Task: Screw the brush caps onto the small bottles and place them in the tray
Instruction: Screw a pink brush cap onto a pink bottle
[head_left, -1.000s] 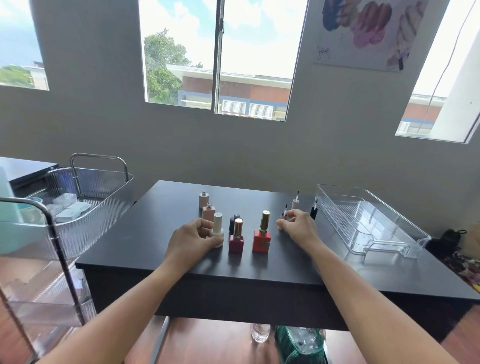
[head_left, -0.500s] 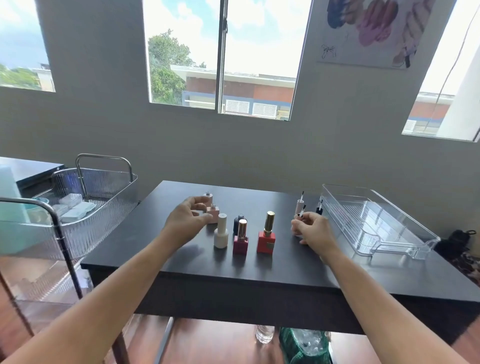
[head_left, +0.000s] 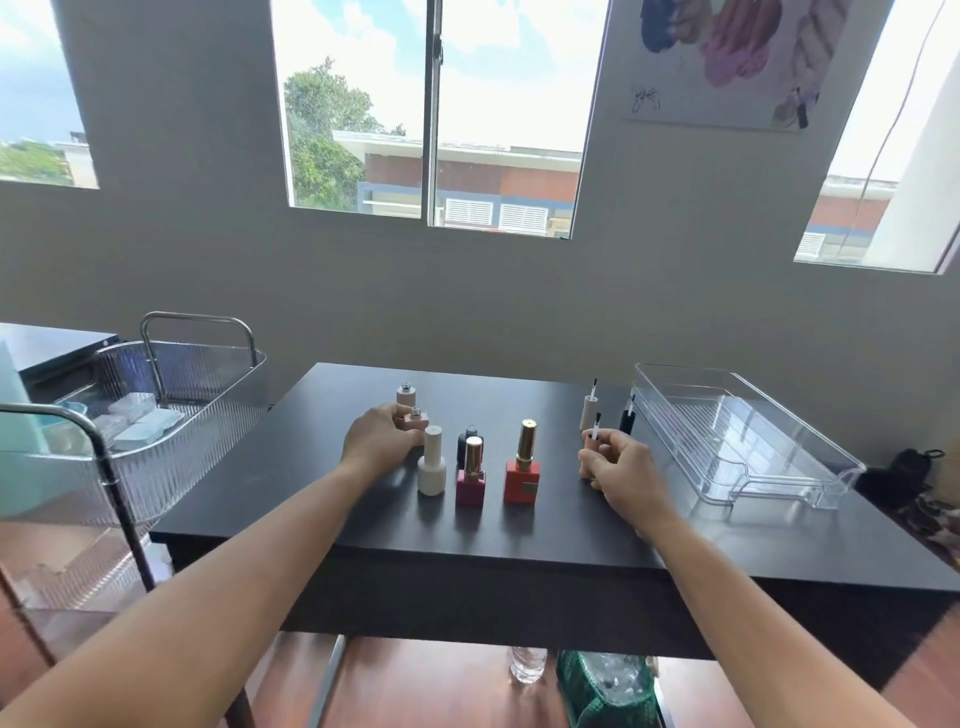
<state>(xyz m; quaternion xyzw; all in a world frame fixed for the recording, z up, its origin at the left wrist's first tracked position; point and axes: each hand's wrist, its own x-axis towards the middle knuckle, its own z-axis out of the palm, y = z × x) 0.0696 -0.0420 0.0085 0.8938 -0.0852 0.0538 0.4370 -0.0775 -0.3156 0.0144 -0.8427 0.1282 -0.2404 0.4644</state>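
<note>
On the dark table (head_left: 545, 540) my left hand (head_left: 382, 439) closes around a small uncapped pink bottle (head_left: 417, 420). Another uncapped pink bottle (head_left: 406, 395) stands just behind it. My right hand (head_left: 621, 470) grips a pink brush cap (head_left: 592, 449) with its brush pointing up. Two more brush caps stand upside down behind that hand, a beige one (head_left: 588, 410) and a black one (head_left: 627, 418). In the middle stand a capped white bottle (head_left: 431, 462), a magenta one (head_left: 471, 478), a red one (head_left: 522, 467) and an uncapped black bottle (head_left: 469, 441). The clear tray (head_left: 737, 431) sits at the right.
A metal-framed cart with ribbed clear baskets (head_left: 171, 395) stands left of the table and holds small boxes. Under the table are a clear bottle (head_left: 527, 662) and a green mesh bag (head_left: 602, 691). A dark bag (head_left: 909, 467) lies on the floor at the right.
My left hand left the white bottle, moved back to the small pink bottle and closed on it. My right hand holds the pink brush cap and has barely moved.
</note>
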